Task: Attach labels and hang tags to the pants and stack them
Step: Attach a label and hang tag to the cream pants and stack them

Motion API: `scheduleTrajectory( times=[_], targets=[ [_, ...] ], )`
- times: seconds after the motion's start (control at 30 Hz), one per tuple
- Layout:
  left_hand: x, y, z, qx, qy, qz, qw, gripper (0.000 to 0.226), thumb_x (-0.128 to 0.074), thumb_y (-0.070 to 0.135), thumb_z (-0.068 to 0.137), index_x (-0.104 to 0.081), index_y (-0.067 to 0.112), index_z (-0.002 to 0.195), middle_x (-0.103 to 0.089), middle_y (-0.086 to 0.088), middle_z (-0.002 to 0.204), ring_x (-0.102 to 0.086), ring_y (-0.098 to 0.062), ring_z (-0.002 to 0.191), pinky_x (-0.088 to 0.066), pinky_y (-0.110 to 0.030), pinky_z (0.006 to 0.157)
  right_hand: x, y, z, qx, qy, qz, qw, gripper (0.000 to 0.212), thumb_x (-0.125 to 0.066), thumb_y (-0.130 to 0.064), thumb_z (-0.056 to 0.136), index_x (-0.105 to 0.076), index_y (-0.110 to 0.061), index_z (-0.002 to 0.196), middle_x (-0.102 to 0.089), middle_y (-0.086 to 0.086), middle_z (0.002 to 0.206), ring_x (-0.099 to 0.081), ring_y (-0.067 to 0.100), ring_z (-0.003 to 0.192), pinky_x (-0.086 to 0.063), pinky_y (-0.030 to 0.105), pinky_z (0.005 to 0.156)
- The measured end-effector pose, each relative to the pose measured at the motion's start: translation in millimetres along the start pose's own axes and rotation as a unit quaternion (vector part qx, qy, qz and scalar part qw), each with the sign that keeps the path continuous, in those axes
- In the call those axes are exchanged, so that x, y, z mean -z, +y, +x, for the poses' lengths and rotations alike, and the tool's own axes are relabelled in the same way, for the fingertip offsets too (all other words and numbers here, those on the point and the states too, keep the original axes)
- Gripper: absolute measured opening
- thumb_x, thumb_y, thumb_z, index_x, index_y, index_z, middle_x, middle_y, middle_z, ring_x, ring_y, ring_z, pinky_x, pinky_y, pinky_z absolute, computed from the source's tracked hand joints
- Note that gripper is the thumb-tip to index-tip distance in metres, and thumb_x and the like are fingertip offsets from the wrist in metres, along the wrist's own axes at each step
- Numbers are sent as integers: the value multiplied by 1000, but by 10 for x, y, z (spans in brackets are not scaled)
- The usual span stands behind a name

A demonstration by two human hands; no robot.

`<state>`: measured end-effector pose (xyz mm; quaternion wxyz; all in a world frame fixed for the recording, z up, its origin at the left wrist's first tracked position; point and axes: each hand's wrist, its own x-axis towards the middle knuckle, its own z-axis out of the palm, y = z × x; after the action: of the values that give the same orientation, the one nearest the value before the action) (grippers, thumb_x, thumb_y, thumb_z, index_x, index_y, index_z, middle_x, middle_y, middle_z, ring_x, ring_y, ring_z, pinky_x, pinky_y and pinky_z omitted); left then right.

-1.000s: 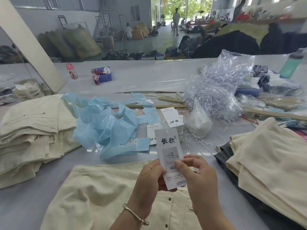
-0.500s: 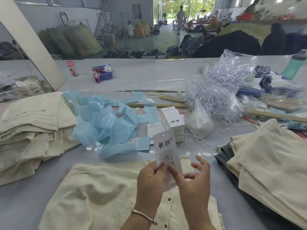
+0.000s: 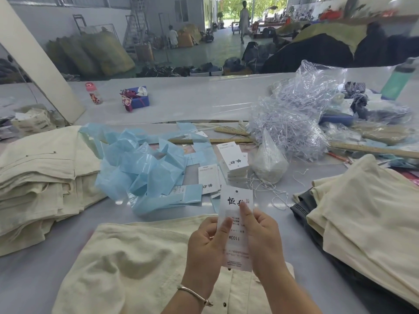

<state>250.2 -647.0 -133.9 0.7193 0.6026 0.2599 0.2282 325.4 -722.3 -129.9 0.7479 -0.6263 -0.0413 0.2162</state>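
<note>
White printed paper hang tag (image 3: 235, 225) was pinched by both hands (image 3: 205, 242) (image 3: 263, 240) above cream pants (image 3: 127, 268); label could be stuck crooked.

Tag (image 3: 237, 227): second printed character covered by right hand (image 3: 263, 236) fingertip; small print illegible. Pants (image 3: 127, 268) cut off at bottom edge. Right-hand pile (image 3: 367, 211) runs out of frame.

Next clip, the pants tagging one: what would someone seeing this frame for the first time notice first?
Front and centre, the left hand and right hand pinch a white hang tag upright over cream pants spread on the table. Behind it lies a crumpled heap of light blue backing strips. Folded cream pants are stacked at far left and at right.
</note>
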Motion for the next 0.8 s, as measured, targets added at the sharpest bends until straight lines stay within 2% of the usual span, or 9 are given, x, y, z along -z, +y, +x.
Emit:
scheduleTrajectory(
  times=[0.1, 0.2, 0.3, 0.37, 0.43, 0.57, 0.67, 0.73, 0.8],
  targets=[
    [-2, -20, 33, -20, -5, 28, 999, 41, -65, 45, 79, -76, 7, 72, -69, 0, 94, -67, -19, 86, -57, -41, 75, -12, 38, 5, -18, 35, 13, 999, 60, -66, -49, 81, -59, 10, 74, -61, 27, 69, -58, 28, 58, -50, 40, 58],
    [0, -62, 94, -11, -15, 54, 998, 37, -69, 46, 74, -78, 9, 78, -70, 2, 100, -69, -14, 91, -55, -27, 74, -9, 66, 50, -14, 51, 13, 998, 64, -67, -58, 70, -57, 5, 65, -57, 17, 59, -52, 24, 53, -48, 38, 55],
    [3, -88, 169, 60, -48, -27, 997, 37, -77, 34, 69, -76, 4, 91, -71, -9, 103, -71, -24, 85, -57, -32, 66, -2, 113, 119, 8, 72, -9, 997, 62, -68, -58, 69, -50, -1, 53, -50, 13, 52, -47, 22, 51, -43, 35, 50],
    [-37, -108, 204, 106, -75, -85, 988, 38, -76, 28, 70, -72, 0, 96, -71, -19, 100, -71, -30, 79, -57, -35, 63, 25, 146, 179, -10, 78, -1, 997, 54, -69, -56, 70, -45, -15, 45, -46, 7, 47, -44, 19, 47, -40, 29, 46],
    [-108, -169, 240, 140, -66, -107, 982, 38, -72, 29, 75, -70, -1, 98, -71, -24, 97, -71, -33, 78, -57, -35, 61, 63, 186, 246, -46, 72, 10, 996, 52, -70, -52, 73, -44, -18, 42, -48, 5, 47, -44, 18, 46, -40, 27, 45],
    [-192, -333, 410, 161, -46, -74, 983, 30, -74, 29, 75, -75, 1, 86, -72, -23, 96, -71, -35, 79, -58, -38, 64, 165, 240, 373, -90, 29, 17, 995, 45, -69, -45, 79, -60, -5, 62, -62, 16, 61, -57, 25, 56, -50, 39, 58],
    [-164, -383, 588, 165, -92, -33, 981, 31, -78, 24, 67, -76, 4, 90, -73, -22, 94, -71, -32, 79, -57, -36, 64, 353, 263, 537, -125, -58, 28, 990, 29, -65, -29, 89, -71, -2, 79, -70, 24, 79, -64, 32, 69, -54, 49, 71],
    [-158, -429, 694, 161, -104, -1, 981, 28, -77, 24, 68, -77, 6, 90, -74, -20, 93, -72, -29, 81, -55, -30, 62, 507, 270, 676, -123, -126, -22, 984, 21, -62, -20, 91, -71, -4, 82, -68, 19, 78, -60, 28, 68, -50, 41, 68],
    [-166, -507, 773, 156, -90, 24, 983, 31, -76, 26, 68, -76, 6, 91, -74, -18, 92, -71, -31, 85, -54, -31, 65, 663, 298, 907, -71, -98, -106, 987, 20, -65, -14, 90, -63, -7, 71, -59, 9, 64, -50, 21, 61, -43, 27, 60]
  ],
)
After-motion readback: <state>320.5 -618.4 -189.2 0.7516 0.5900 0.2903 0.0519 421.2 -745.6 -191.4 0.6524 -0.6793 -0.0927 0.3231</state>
